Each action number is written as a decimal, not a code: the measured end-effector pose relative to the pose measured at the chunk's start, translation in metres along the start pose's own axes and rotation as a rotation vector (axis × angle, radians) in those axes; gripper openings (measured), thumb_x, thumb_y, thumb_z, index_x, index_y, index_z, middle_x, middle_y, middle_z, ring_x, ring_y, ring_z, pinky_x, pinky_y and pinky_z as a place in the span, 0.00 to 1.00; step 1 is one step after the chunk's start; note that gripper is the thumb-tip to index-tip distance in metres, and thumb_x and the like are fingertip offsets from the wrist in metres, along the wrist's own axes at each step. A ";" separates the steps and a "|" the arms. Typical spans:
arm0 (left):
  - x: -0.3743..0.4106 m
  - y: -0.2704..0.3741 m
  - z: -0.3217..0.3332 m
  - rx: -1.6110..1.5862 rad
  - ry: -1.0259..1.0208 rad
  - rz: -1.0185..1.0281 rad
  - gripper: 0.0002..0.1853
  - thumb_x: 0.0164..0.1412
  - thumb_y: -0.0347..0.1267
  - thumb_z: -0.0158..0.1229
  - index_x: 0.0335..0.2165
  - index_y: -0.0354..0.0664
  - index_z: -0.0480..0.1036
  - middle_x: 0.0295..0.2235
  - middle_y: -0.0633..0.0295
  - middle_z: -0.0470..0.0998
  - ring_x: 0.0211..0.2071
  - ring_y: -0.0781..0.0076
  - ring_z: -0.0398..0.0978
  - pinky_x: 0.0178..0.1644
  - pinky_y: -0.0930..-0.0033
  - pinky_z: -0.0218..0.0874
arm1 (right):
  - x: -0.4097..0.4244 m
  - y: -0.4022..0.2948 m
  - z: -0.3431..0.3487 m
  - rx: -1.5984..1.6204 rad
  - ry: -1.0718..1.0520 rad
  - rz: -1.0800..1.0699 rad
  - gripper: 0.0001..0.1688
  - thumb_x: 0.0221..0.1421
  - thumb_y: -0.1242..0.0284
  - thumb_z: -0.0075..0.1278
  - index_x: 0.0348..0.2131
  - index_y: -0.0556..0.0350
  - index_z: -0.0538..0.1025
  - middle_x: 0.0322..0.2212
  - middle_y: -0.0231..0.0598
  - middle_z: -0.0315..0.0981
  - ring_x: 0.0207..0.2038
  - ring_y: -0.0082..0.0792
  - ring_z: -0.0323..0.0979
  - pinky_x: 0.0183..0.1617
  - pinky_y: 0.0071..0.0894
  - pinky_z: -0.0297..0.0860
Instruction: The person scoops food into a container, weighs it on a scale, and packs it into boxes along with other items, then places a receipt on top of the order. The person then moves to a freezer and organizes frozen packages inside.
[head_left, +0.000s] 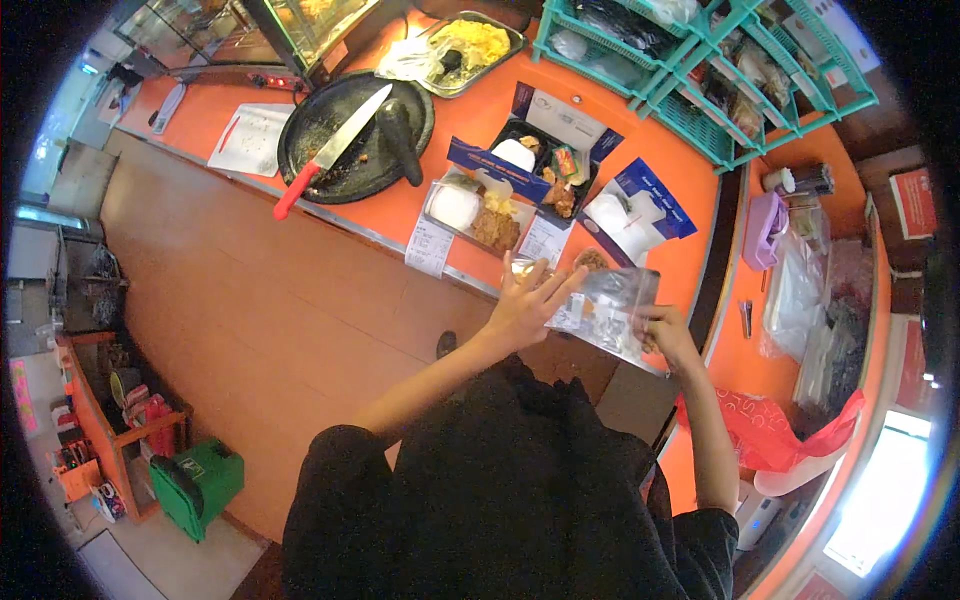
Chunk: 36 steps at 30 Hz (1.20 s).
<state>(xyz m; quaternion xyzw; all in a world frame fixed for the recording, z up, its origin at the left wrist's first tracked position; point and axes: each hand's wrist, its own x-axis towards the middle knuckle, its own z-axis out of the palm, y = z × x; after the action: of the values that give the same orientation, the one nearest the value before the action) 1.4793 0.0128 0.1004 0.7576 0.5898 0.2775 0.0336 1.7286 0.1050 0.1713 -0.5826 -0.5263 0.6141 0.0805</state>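
A clear plastic bag (611, 300) stretches between my hands over the counter's front edge. My left hand (529, 304) lies across its left end with fingers spread; a shiny, gold-tinted patch (527, 268) shows by the fingertips. Whether these fingers grip the plastic is hidden. On the bag's right side, my right hand (667, 336) is closed and blurred. Just behind the bag sits a small round brown item (591, 259). Farther back are an open meal box (480, 214) with rice and fried meat, a second filled box (559, 169), and a box (619, 210) with a white wrapped portion.
Left along the orange counter (469, 127) are a stone mortar (352, 176) bearing a red-handled knife (334, 154), a cutting board (251, 139) and a metal tray (472, 52). Teal racks (675, 82) stand behind. Printed receipts (429, 247) hang near the edge. A red bag (772, 431) lies right.
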 end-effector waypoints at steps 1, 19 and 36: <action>0.001 -0.001 0.002 0.000 0.005 -0.039 0.49 0.38 0.31 0.63 0.61 0.51 0.53 0.47 0.63 0.69 0.51 0.56 0.63 0.53 0.21 0.42 | -0.004 -0.004 -0.005 0.006 0.028 0.003 0.10 0.53 0.77 0.50 0.35 0.65 0.77 0.15 0.28 0.65 0.12 0.17 0.57 0.16 0.18 0.56; 0.015 0.018 0.027 0.003 -0.073 -0.426 0.56 0.34 0.36 0.71 0.61 0.47 0.50 0.49 0.58 0.66 0.53 0.54 0.60 0.54 0.27 0.44 | 0.043 0.025 -0.041 0.199 0.212 -0.120 0.08 0.53 0.75 0.50 0.32 0.60 0.78 0.16 0.27 0.64 0.16 0.18 0.59 0.15 0.18 0.58; -0.056 -0.024 0.037 0.057 -0.143 -0.545 0.57 0.31 0.39 0.71 0.60 0.47 0.50 0.51 0.56 0.64 0.55 0.48 0.58 0.55 0.25 0.40 | 0.099 0.078 -0.025 0.142 0.340 -0.226 0.08 0.53 0.75 0.51 0.31 0.61 0.78 0.16 0.28 0.65 0.16 0.17 0.60 0.16 0.18 0.57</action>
<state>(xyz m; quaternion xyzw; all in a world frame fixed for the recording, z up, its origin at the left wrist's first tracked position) 1.4666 -0.0210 0.0383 0.5894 0.7755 0.1872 0.1273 1.7585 0.1557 0.0571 -0.6080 -0.5225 0.5295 0.2772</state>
